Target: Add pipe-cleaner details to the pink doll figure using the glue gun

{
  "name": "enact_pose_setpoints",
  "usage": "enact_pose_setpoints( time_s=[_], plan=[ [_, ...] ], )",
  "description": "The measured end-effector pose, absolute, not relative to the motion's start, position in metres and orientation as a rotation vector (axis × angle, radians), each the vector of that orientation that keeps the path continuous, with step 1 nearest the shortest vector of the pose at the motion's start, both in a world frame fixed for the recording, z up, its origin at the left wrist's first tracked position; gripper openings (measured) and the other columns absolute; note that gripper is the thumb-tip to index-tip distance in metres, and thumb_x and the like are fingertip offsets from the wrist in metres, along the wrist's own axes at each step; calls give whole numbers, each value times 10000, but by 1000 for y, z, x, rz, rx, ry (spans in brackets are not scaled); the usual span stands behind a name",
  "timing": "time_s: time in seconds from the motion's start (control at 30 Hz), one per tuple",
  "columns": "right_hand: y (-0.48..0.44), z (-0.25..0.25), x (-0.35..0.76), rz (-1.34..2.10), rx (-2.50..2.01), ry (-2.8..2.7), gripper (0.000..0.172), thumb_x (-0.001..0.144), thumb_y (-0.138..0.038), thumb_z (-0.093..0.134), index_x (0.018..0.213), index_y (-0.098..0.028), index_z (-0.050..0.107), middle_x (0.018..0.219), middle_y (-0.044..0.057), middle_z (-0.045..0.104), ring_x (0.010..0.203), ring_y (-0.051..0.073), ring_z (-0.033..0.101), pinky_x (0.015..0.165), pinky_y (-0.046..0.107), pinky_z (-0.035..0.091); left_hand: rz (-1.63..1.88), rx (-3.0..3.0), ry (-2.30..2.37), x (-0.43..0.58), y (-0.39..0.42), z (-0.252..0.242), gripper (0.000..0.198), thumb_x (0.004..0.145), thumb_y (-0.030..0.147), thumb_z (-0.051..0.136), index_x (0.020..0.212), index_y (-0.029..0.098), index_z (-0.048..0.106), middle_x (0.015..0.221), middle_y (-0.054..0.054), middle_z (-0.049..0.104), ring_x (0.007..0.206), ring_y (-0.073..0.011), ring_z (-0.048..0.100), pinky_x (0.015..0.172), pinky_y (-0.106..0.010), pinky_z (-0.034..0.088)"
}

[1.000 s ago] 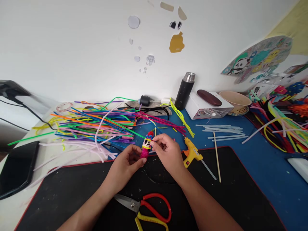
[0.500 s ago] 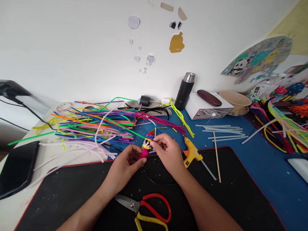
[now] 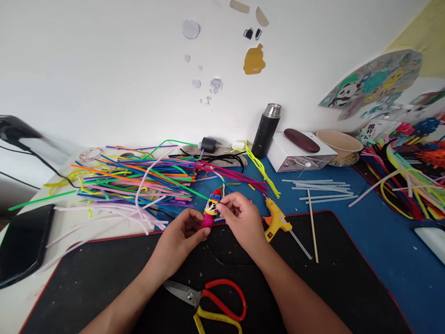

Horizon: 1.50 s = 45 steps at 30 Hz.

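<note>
A small pipe-cleaner doll [image 3: 209,220] stands tilted in my left hand [image 3: 182,236], whose thumb and fingers close round its magenta body. The doll has yellow bands, a white face with black marks, and a blue and red top. My right hand [image 3: 243,218] is pinched against the right side of the doll's face; what lies between the fingertips is too small to make out. Below my hands, scissors [image 3: 208,299] with one red and one yellow handle lie on the black mat [image 3: 121,273]. A yellow glue gun [image 3: 277,220] lies just right of my right hand.
Many coloured pipe cleaners [image 3: 139,181] spread behind my left hand. Glue sticks [image 3: 321,187] and a wooden stick [image 3: 312,227] lie at the right. A black flask [image 3: 266,132], a white box [image 3: 285,150] and a bowl [image 3: 339,141] stand along the wall. A black phone-like slab [image 3: 24,246] lies far left.
The view has shifted very slightly. Both hands keep the same hold at the doll, and nothing else has visibly moved.
</note>
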State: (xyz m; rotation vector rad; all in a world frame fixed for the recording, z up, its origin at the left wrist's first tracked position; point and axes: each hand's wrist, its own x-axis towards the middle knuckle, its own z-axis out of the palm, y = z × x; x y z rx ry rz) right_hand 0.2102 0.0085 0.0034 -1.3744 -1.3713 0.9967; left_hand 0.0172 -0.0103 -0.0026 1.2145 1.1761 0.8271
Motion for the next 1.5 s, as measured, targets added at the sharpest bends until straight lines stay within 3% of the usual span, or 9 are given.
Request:
enact_pose_setpoints(
  time_s=[0.97,1.17,1.5],
  plan=[
    [13,7,216,1054,-1322,-1255,189,895,-409,688,894,-225,643,679,2,683,577,177,654,521,272,491,900,1073,1169,11,-2,-7,358,813,458,825,969,230,597,828,14,704,750,-183,692,769,-326,568],
    [25,7,231,834,-1521,-1415,158,930,-391,631,908,-237,662,693,8,696,642,204,663,608,300,483,1029,941,1161,11,1,0,425,756,469,885,947,207,611,861,14,671,744,-153,663,748,-299,589],
    [36,-13,226,517,-1801,-1869,76,967,-278,632,967,-245,701,696,-8,700,611,195,608,572,283,297,1153,851,1109,8,2,2,416,735,443,915,921,192,640,914,15,617,772,-140,652,707,-264,614]
  ],
)
